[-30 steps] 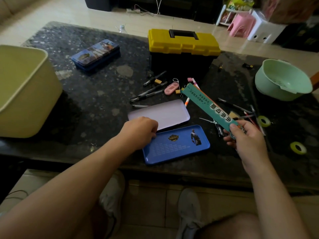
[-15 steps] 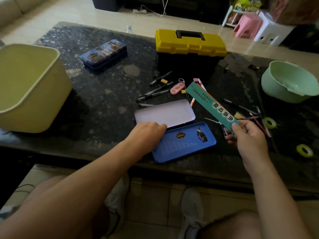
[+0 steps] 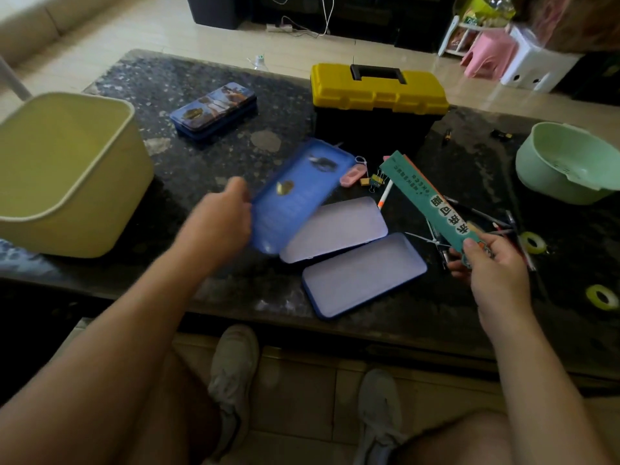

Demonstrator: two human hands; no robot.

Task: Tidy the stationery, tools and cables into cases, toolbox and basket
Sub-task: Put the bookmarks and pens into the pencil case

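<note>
Pinched the blue lid (image 3: 295, 193) of a flat pencil case by one short edge in the left hand (image 3: 218, 216), tilted and clear of the desk (image 3: 201, 78); too blurred to tell the exact lie of the fingers. Presumably held aside to leave the shallow base (image 3: 364, 275) open below: pale and smooth inside, round-cornered, just beside a matching pale tray (image 3: 335, 226). Gripped a long, thin green card box (image 3: 426, 196) by its near end in the right hand (image 3: 486, 266), thumb on top, far end raised, likely bound for that base. Beyond, on dark speckled stone: closed yellow-lidded toolbox (image 3: 379, 95), second printed case (image 3: 214, 109), smooth yellow basket (image 3: 67, 169), mint bowl (image 3: 567, 162), tape roll (image 3: 533, 243), loose pens (image 3: 479, 213)
</note>
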